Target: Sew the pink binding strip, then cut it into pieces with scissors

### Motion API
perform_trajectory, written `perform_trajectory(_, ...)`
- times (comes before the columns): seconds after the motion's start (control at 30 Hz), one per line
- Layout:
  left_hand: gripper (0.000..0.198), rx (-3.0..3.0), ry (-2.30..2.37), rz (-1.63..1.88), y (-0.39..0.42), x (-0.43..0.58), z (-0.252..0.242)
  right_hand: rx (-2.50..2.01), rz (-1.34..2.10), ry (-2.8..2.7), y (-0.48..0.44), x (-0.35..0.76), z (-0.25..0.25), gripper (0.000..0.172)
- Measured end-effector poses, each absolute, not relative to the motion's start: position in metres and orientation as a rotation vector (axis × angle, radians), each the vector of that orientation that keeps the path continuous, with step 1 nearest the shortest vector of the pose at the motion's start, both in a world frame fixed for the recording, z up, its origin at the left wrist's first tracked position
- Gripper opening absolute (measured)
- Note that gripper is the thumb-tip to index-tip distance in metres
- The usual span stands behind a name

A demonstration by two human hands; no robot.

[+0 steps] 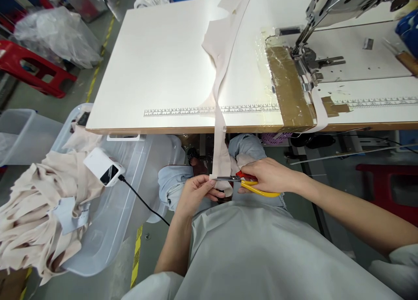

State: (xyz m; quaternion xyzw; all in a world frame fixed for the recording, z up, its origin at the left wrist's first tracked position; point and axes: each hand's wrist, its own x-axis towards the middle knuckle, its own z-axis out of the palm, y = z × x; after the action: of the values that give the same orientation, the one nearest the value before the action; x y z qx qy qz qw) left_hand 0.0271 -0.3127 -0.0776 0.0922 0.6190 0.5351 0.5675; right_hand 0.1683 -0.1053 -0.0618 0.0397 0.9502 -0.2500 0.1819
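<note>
Over the lap, my left hand [200, 192] pinches the lower end of a pale beige fabric strip [222, 158]. From there the strip runs up across the table edge and lies twisted over the white tabletop, widening towards the far side. My right hand [269, 176] grips scissors [259, 190] with yellow and red handles. Their blades point left and lie across the strip, close to my left fingertips. Whether the blades are fully closed is hard to make out. Some bunched fabric shows behind my right hand.
A sewing machine [313, 43] stands at the table's right, a strip hanging from its foot. A printed ruler [183, 112] follows the front edge. On the left, a clear plastic bin [107, 239] holds many beige strips and a white power bank [103, 166] with a black cable. Red stools flank the table.
</note>
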Motion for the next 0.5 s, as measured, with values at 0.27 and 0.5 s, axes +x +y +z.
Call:
perform_trajectory(0.27,0.048,0.199,1.435,1.250,-0.3113,0.0278,-0.0758,0.124,-0.650,2.689,-0.1059,0.1713,-0.0611,0.043)
perform_trajectory(0.5,0.044,0.213,1.420,1.234,-0.3123,0.0288,-0.0782,0.103,-0.666,2.759,-0.1114,0.1686,-0.0607,0.041)
